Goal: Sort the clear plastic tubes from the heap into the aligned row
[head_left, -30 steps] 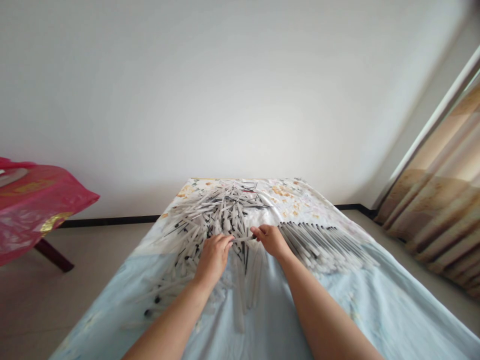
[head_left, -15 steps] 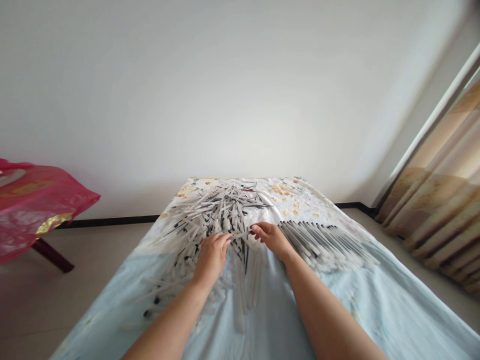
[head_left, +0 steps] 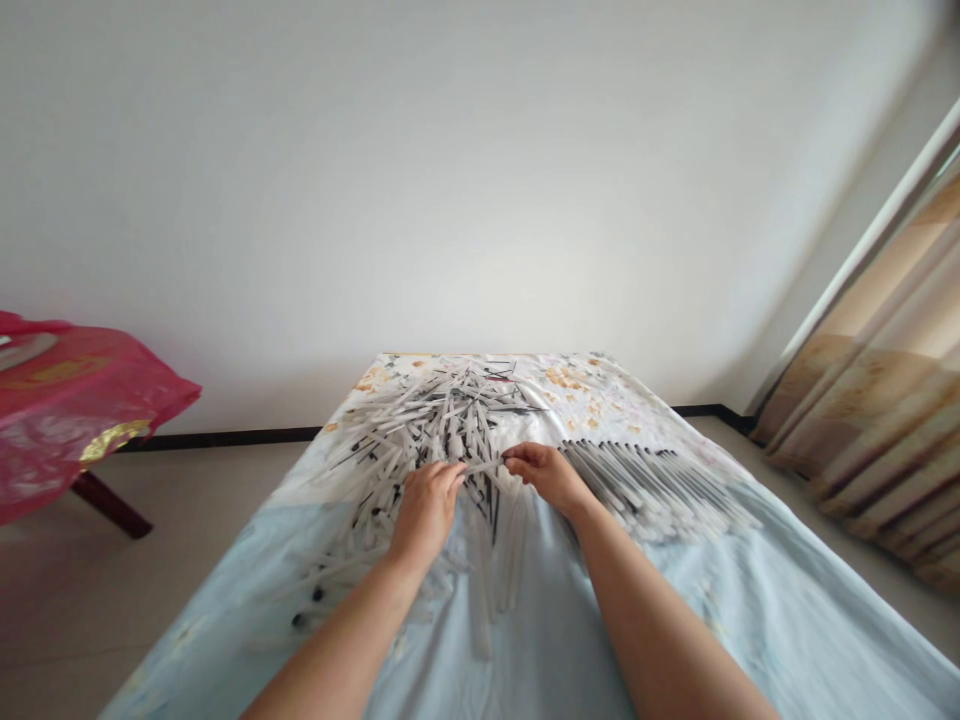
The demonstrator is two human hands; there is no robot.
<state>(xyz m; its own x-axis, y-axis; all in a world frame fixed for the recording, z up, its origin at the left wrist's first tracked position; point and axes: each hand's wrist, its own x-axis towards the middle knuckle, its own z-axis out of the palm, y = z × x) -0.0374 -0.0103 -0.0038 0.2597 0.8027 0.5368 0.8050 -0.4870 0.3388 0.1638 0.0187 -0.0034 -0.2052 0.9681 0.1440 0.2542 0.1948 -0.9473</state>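
Observation:
Between my two hands stretches one slim black-tipped stick with a pale translucent sleeve (head_left: 484, 467). The fingers of my left hand (head_left: 431, 495) are closed on its left end. My right hand (head_left: 544, 470) pinches the dark end at the right. Behind and left of my hands lies a jumbled pile of white sleeves and thin black sticks (head_left: 450, 410). Right of my right hand, many sleeved sticks lie side by side in a row (head_left: 652, 485), dark ends away from me. A few clear sleeves (head_left: 484, 590) lie between my forearms. The exact kind of stick is too small to tell.
A flowered white and light-blue cloth (head_left: 585, 620) covers the table, which stands near a white wall (head_left: 480, 200). To the left, a red plastic bag (head_left: 90, 400) rests on a dark-legged piece of furniture. Beige curtains (head_left: 885, 420) hang at the right.
Almost nothing differs. Both hands keep hold of the same stick at nearly the same place, and the view has shifted slightly.

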